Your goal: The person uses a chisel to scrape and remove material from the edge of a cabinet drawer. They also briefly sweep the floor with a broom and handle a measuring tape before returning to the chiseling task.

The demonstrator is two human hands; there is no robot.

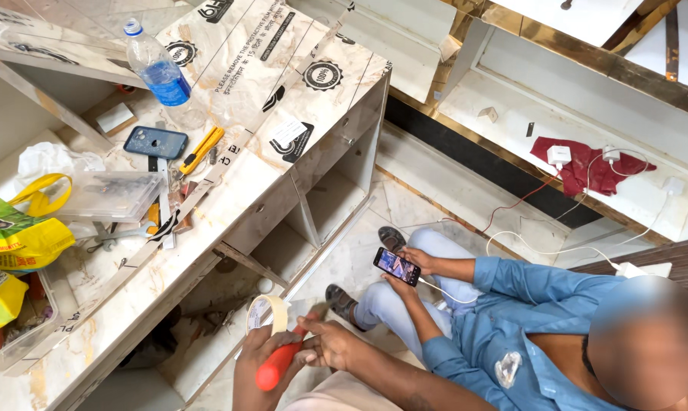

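Two hands low in the head view, below the marble-pattern cabinet [207,228]. Left hand [261,352]: fingers wrapped around a red-handled tool [277,367] and touching a masking tape roll [268,312]. Right hand [336,344]: fingers curled, pinching near the tool's top. Right of the cabinet, a seated person in blue holds a smartphone [396,266].
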